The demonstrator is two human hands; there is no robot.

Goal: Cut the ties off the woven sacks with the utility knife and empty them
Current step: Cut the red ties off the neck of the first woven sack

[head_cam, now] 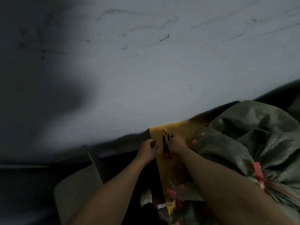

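Your right hand (177, 144) is clamped on the orange-and-black utility knife (166, 144); your left hand (148, 150) is loosely curled, empty. Cut the red tie (259, 175) on the grey-green woven sack (243, 135) blade-away.

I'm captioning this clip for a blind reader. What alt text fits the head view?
The right hand holds an orange and black utility knife over a yellow surface, the left hand beside it. Grey-green woven sacks with red ties lie to the right.
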